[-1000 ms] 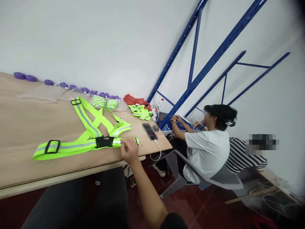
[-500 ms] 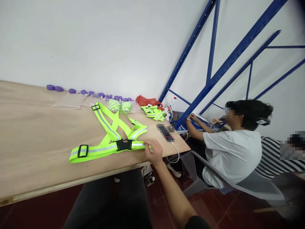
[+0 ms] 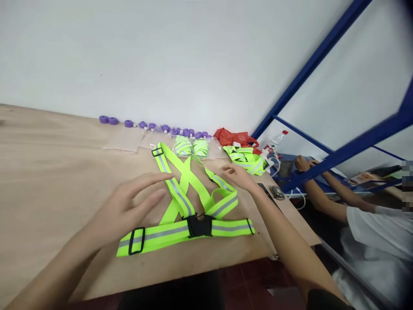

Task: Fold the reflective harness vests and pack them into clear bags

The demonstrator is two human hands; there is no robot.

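A neon-yellow reflective harness vest (image 3: 185, 173) lies spread on the wooden table, its straps crossed and its black buckle (image 3: 200, 226) closed at the waist belt. A black slider (image 3: 137, 240) sits near the belt's left end. Over the vest's left side hovers my left hand (image 3: 124, 211), thumb and fingers apart, holding nothing. My right hand (image 3: 238, 175) is at the vest's right shoulder strap, fingers loosely bent and apart with nothing seen in them; whether it touches the strap I cannot tell.
Purple rolls (image 3: 128, 123) line the wall beside clear plastic bags (image 3: 122, 141), two with folded neon straps (image 3: 183, 146). Further right are more neon straps (image 3: 247, 159), a red bag (image 3: 234, 137), a bottle (image 3: 280, 138) and a mouse (image 3: 277, 192). Blue rack posts (image 3: 309, 69) and a co-worker's arm (image 3: 322, 198) stand right.
My right hand has let go of the belt's right end and moved up by the shoulder strap. My left hand has come into view over the vest. The view has shifted left.
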